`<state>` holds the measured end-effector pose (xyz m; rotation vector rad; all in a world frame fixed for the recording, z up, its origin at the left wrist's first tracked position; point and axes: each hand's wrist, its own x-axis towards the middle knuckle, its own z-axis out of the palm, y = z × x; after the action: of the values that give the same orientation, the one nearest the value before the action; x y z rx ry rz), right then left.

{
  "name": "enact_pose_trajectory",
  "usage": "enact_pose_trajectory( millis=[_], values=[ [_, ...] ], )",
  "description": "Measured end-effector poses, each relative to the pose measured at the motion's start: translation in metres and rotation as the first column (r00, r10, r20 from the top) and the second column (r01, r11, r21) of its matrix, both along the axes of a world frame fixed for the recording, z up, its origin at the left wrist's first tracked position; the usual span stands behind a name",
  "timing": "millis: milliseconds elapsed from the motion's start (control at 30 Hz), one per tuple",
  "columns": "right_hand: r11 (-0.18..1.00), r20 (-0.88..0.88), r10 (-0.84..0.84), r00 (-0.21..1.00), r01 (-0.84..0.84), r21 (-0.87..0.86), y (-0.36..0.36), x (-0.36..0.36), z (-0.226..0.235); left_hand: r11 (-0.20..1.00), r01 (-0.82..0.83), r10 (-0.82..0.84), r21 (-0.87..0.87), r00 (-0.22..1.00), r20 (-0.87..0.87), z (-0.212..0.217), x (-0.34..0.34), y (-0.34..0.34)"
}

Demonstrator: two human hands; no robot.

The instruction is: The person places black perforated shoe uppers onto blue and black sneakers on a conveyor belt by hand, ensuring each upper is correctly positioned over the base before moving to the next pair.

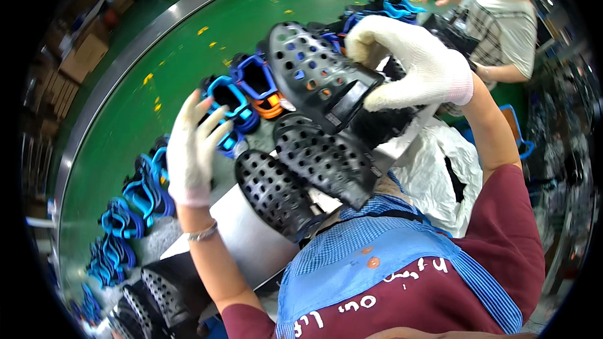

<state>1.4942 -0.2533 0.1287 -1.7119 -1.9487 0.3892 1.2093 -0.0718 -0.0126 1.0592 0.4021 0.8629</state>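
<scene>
My right hand (430, 66), in a white knit glove, is closed around the heel end of a black perforated clog (304, 66), which is raised with its holed top facing me. Two more black clogs lie below it: a middle clog (320, 154) and a nearer clog (270, 188), side by side close to my apron. My left hand (191, 144), gloved too with bare fingertips showing, is lifted to the left of the clogs. Its fingers are spread, and nothing is in it.
A white surface (260, 238) is under the clogs. Blue, black and orange shoe pieces (141, 185) curve along the green floor (188, 50). A white plastic bag (440, 163) is at right, more black clogs (163, 295) at lower left. Another person (502, 25) works at upper right.
</scene>
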Motion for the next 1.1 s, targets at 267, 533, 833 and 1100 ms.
enact_pose_trajectory(
  millis=[267,533,833,1100],
  values=[
    [0.931,-0.381,0.239,0.893,-0.322,-0.170,0.107,-0.081,-0.030,0.933,-0.028,0.163,-0.360,0.922,0.351,0.039,0.003,-0.011],
    [0.884,0.058,0.355,0.933,-0.315,-0.346,0.156,-0.116,-0.081,0.862,-0.395,0.461,-0.317,0.871,0.169,-0.024,-0.009,0.002],
    [0.860,0.235,0.383,0.893,-0.251,-0.445,0.182,-0.122,-0.108,0.874,-0.448,0.414,-0.191,0.890,-0.192,-0.087,-0.020,0.027],
    [0.708,0.307,0.460,0.833,-0.135,-0.694,0.252,-0.113,-0.126,0.635,0.056,0.625,0.771,0.549,-0.555,-0.124,-0.023,0.010]
  ],
)
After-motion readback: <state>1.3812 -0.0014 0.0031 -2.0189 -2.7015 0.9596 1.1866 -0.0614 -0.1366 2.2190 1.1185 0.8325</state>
